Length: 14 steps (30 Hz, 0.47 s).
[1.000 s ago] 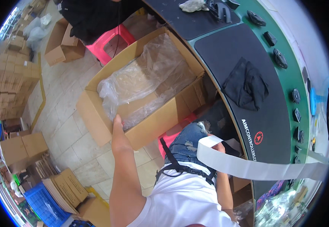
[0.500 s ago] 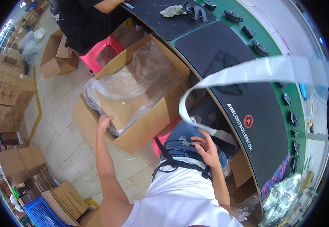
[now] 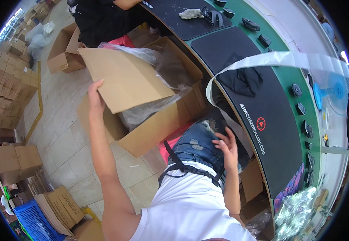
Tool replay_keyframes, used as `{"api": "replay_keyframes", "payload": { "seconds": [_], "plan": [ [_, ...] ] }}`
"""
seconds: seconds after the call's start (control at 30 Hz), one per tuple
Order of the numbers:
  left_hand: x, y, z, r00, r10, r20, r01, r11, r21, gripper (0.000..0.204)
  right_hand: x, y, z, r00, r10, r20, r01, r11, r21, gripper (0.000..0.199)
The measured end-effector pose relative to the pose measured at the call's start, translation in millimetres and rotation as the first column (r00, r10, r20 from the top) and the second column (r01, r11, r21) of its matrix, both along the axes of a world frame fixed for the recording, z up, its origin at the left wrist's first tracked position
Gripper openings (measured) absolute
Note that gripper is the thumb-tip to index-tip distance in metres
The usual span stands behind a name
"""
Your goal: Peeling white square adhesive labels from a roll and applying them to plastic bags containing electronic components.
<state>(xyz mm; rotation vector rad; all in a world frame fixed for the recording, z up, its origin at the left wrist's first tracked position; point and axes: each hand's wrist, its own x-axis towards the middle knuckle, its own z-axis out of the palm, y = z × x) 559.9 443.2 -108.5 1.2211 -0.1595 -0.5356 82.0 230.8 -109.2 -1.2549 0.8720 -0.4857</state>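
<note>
My left hand (image 3: 95, 95) is closed on the near left edge of a flat brown cardboard sheet (image 3: 122, 80), which tilts up over an open carton (image 3: 154, 130). Clear plastic film (image 3: 140, 114) lines the carton and shows beneath and behind the sheet. The carton's contents are mostly hidden. Above my lap, beside the table edge, my right hand (image 3: 227, 149) has its fingers apart and holds nothing. A long white strip (image 3: 258, 62) crosses the table and hangs down past its edge near that hand.
On the curved table lie black mats (image 3: 279, 136), a dark cloth (image 3: 242, 82) and several small black parts (image 3: 296, 90). A blue fan (image 3: 319, 94) stands at right. A co-worker in black (image 3: 102, 24) sits beyond the carton. Stacked boxes (image 3: 7, 82) and a blue crate (image 3: 37, 221) are at left.
My left hand has raised the cardboard sheet from inside the carton, up and to the left. My right hand has shifted slightly right, still apart from the strip.
</note>
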Motion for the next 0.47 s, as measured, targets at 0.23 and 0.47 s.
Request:
{"api": "replay_keyframes", "payload": {
  "seconds": [0.23,0.47],
  "plan": [
    [-1,-5,99,0.995,0.092,0.037,-0.081,0.967,-0.243,0.052,-24,-31,-4,0.934,-0.318,0.162,0.286,0.939,0.189,0.051],
    [-32,-5,156,0.953,0.195,0.233,-0.090,0.914,-0.397,0.057,-37,-49,-21,0.751,-0.350,0.560,0.061,0.881,0.469,0.057]
  ]
}}
